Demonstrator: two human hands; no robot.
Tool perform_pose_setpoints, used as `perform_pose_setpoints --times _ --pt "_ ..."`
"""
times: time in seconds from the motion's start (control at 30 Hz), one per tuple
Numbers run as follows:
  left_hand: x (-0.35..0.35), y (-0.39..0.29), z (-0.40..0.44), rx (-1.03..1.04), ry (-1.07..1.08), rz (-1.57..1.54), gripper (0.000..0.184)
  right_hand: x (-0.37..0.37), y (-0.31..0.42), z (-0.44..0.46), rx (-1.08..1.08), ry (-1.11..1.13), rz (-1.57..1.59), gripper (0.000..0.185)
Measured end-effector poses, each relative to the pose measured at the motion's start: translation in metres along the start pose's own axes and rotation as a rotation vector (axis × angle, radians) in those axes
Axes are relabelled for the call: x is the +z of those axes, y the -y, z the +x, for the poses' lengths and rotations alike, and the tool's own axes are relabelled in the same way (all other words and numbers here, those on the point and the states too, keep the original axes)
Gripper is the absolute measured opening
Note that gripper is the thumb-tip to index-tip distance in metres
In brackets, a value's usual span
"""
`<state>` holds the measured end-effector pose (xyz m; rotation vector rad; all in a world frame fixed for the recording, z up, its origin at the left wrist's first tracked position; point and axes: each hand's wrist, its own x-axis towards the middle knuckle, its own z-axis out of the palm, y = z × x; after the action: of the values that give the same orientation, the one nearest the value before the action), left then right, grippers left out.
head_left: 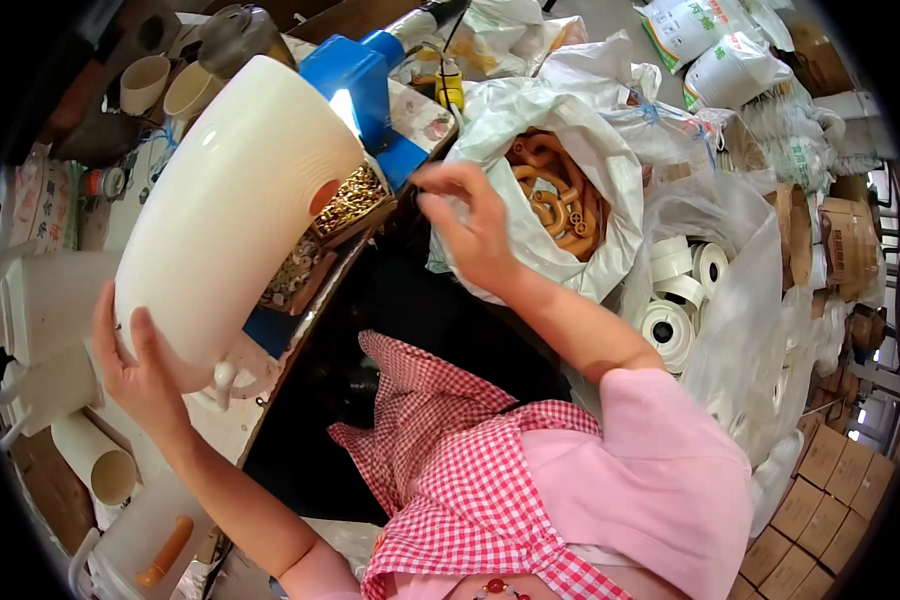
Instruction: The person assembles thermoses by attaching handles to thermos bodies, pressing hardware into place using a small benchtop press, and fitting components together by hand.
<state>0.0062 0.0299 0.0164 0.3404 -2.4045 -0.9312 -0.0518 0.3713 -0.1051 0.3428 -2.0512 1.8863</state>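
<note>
A large glossy cream plastic container (220,210) lies tilted across the worktable. It has a ribbed end, a small orange-red round spot and a small white knob-like part at its lower end. My left hand (140,365) grips that lower end, thumb on the near side. My right hand (470,220) is in the air, apart from the container, its thumb and forefinger curled close together and a little blurred; anything between them is too small to make out. Nearest to it are a blue machine part (355,90) and a box of brass-coloured screws (355,200).
A white sack (610,150) of orange-brown curved handles (560,195) stands at the right. Beside it, a clear bag holds white round parts (667,335). More white containers (55,310) stand at the left. Cardboard boxes (810,500) are stacked at the lower right.
</note>
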Motion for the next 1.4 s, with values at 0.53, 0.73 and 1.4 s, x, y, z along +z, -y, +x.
perform_pose_setpoints --times 0.53,0.73,1.4 --pt "-0.009 0.014 0.002 -0.001 0.077 -0.045 0.040 -0.153 -0.221 0.034 0.511 -0.093 -0.902 0.043" --pt "-0.009 0.021 0.005 0.017 0.090 -0.036 0.040 -0.157 -0.083 0.007 0.556 -0.314 0.056 0.025" --pt "-0.009 0.032 0.008 0.107 0.027 0.071 0.038 -0.131 0.017 -0.009 0.374 -0.241 0.625 0.032"
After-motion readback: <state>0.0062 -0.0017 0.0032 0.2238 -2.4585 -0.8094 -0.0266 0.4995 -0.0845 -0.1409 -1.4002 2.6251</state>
